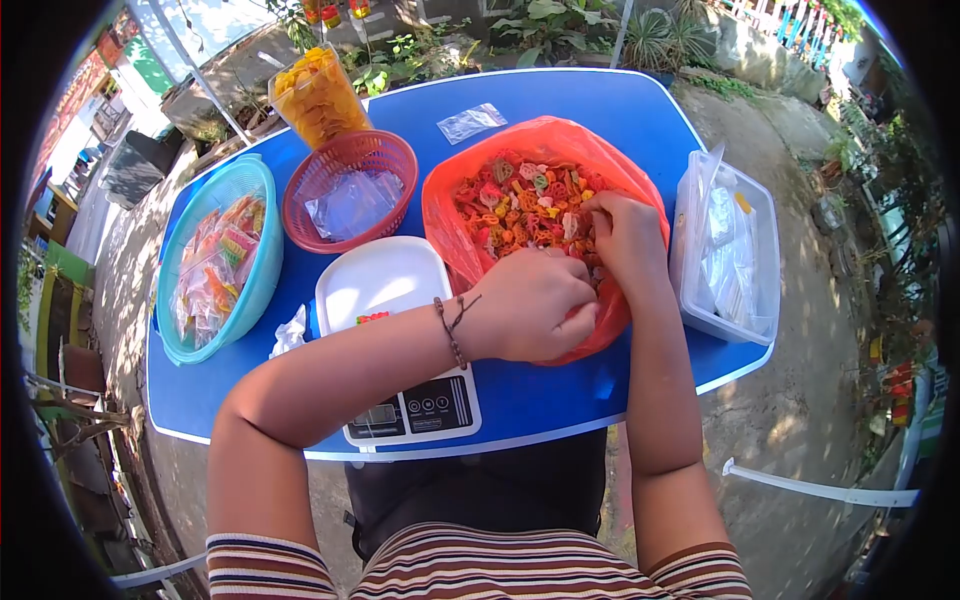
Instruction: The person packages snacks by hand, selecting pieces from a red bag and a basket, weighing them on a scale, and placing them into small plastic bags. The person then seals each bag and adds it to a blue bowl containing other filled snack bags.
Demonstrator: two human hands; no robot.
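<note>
An orange-red plastic bag (630, 160) stands wide open, filled with colourful dried snack pieces (530, 205). Over its near side is my left hand (535, 305), closed with fingers curled inward; whatever it holds is hidden. My right hand (625, 235) reaches into the bag from the right, fingers bent down and pinched at the snacks, their tips partly hidden. Beneath my left forearm lies a white digital kitchen scale (440, 405) with a white tray (385, 270) on top. A few red and green snack pieces (373, 317) rest on that tray.
On the blue table (540, 90) are a turquoise basket (265, 270) of packed snack bags, a red basket (400, 215) of clear bags, a tub of yellow chips (320, 95), a clear container (765, 255) of plastic bags, a flat bag (470, 122) and crumpled white plastic (290, 332).
</note>
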